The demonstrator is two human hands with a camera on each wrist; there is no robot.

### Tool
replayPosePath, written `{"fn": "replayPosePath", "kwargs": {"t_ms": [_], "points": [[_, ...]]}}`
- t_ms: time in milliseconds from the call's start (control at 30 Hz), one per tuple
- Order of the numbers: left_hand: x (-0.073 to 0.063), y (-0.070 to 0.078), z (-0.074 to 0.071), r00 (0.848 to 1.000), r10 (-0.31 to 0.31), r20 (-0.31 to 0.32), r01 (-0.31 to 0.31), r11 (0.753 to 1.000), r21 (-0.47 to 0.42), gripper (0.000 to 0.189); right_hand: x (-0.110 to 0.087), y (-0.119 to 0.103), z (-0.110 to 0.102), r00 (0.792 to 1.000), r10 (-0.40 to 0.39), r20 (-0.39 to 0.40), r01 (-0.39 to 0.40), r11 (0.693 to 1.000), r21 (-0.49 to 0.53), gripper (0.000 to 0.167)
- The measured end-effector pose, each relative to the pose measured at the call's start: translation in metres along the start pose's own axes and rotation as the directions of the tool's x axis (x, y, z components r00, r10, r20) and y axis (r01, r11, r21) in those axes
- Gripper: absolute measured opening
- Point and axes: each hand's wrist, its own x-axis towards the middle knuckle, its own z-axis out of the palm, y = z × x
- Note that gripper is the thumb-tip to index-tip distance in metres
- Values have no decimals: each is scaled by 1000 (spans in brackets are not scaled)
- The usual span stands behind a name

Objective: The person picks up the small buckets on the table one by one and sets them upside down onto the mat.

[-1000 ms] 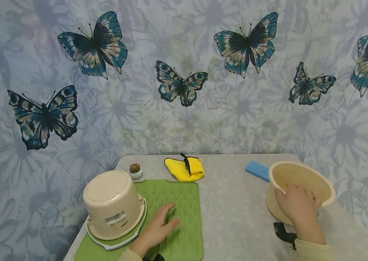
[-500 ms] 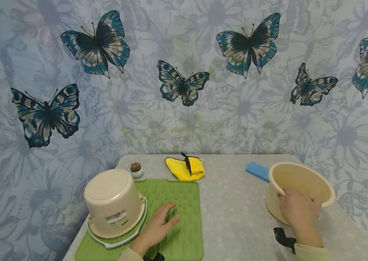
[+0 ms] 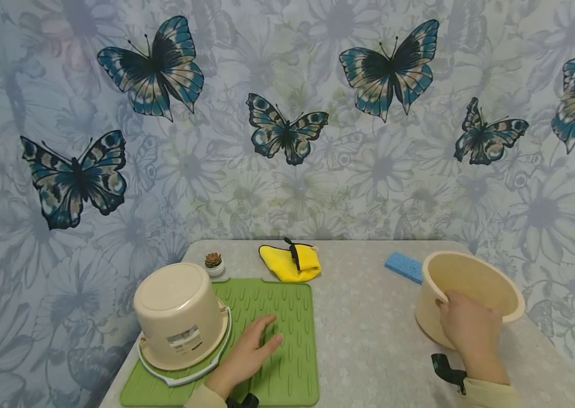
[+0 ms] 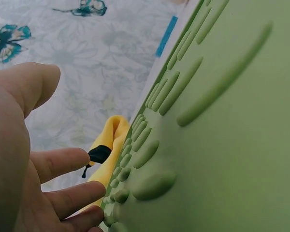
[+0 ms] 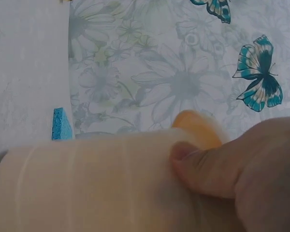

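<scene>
Upturned bucket (image 3: 177, 311) on green mat (image 3: 292, 317), unmoved; left hand (image 3: 246, 354) beside it, fingers loosely extended, holding nothing, mat contact unclear. Blue sponge (image 3: 403, 267), right end masked by the cream tub (image 3: 431, 311). Tub upright on table (image 3: 363, 345); right hand (image 3: 473, 331) has just tightened over its near rim, so it's held, not merely touched. Fingertips inside hidden

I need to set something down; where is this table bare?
Widest: the table between the green mat and the beige tub. The mat is also bare beyond the left hand. Crowded: left, with the upturned bucket, and right, where the right hand grips the tub near the blue sponge.
</scene>
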Motion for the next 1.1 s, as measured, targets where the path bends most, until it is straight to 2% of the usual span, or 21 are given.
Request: {"fn": "replayPosePath", "kwargs": {"t_ms": [67,167,233,333,433,533,733,900,967,1100], "points": [[1,0,0,1000,3,-5,-3,1000,-5,66,-1,-3,-2,999,-6,-53,9,998,56,27],[-1,0,0,1000,5,-18,-5,1000,-19,66,-3,-14,-6,988,16,-151,17,977,214,32],[-1,1,-1,1000,4,-30,-5,999,-32,66,-5,-25,-10,975,26,-221,47,946,321,34],[-1,3,-1,999,3,-49,-6,999,-53,65,-4,-40,-16,965,76,-253,50,887,459,37],[-1,4,0,998,6,-64,-10,998,-66,64,-3,-51,-21,969,106,-224,34,837,546,31],[-1,5,0,997,-1,-76,-4,998,-70,63,-3,-59,-21,980,105,-169,18,799,601,30],[-4,6,-1,995,-13,-99,2,995,-104,62,-4,-75,-16,993,81,-89,-1,745,667,35],[-6,6,-1,991,-2,-130,-15,992,-129,60,-8,-90,-11,998,59,-14,-31,687,726,38],[-6,6,-1,989,8,-146,-29,990,-140,60,-9,-96,-8,999,45,5,-33,658,752,38],[-6,7,-2,984,31,-175,-68,976,-209,58,-12,-110,-2,999,-14,34,-20,562,827,39]]}}
